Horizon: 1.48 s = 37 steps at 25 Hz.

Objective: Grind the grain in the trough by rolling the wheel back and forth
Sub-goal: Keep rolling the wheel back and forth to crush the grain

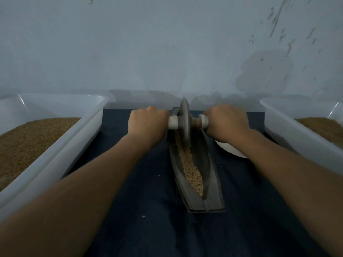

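The left hand (148,123) and right hand (227,123) each grasp an end of the white axle (173,123) through the grey disc wheel (184,119), upright at the far end of the long, boat-shaped trough (210,175); coarse tan grain (191,169) lines its groove, on dark cloth (144,182)

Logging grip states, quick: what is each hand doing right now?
Left hand: closed, gripping the left handle of the grinding wheel.
Right hand: closed, gripping its right handle.
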Available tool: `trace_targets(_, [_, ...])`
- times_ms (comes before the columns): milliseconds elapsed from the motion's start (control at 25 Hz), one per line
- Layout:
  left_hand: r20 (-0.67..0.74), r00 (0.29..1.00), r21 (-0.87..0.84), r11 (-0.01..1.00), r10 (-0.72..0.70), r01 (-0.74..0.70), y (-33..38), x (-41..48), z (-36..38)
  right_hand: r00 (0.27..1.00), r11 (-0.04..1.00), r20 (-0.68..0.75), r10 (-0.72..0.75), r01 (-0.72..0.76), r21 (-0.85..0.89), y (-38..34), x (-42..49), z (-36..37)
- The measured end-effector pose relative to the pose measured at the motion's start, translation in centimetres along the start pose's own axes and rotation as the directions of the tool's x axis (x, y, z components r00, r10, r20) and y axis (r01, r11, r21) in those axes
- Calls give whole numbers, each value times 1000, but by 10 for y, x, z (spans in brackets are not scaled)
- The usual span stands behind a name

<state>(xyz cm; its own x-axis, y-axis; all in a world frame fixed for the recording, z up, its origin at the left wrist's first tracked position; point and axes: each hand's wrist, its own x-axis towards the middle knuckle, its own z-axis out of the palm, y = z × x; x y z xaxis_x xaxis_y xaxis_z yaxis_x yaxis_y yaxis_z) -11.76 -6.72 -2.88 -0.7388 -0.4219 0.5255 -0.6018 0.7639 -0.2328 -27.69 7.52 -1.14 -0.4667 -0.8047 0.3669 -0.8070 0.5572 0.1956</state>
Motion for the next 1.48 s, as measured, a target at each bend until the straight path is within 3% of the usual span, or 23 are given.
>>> trace_targets(120, [-5, 1000, -14, 1000, 25, -25, 0, -15, -7, 1000, 1000, 25, -14, 13, 18, 2, -14, -7])
trace_targets(320, [-148, 975, 37, 986, 167, -163, -5, -77, -32, 969, 984, -187, -164, 149, -93, 14, -84, -21])
trace_targets(480, [-43, 992, 63, 991, 122, -119, -2, -57, -21, 990, 994, -108, -92, 86, -64, 12, -66, -8])
trace_targets(720, [-43, 999, 39, 999, 13, -12, 0, 4, 1, 1000, 1000, -22, 22, -22, 16, 4, 1, 6])
trace_targets(960, [-126, 976, 26, 984, 177, -175, -7, -73, -28, 962, 980, -202, -185, 164, -116, 12, -78, -17])
trace_targets(1040, [-155, 970, 8, 982, 187, -188, -8, -74, -38, 968, 982, -177, -177, 162, -93, 16, -85, -22])
trace_targets(1200, [-46, 995, 39, 995, 91, -89, -3, -39, -6, 993, 995, -98, -72, 65, -74, 11, -49, -1])
trace_targets(1360, [89, 995, -102, 994, -35, 44, -7, 3, 7, 998, 997, -27, -50, 49, -55, -1, 13, -4])
trace_targets(1480, [86, 996, -83, 997, 9, -2, -7, -16, -4, 998, 997, -4, -67, 67, -31, 4, -10, -7])
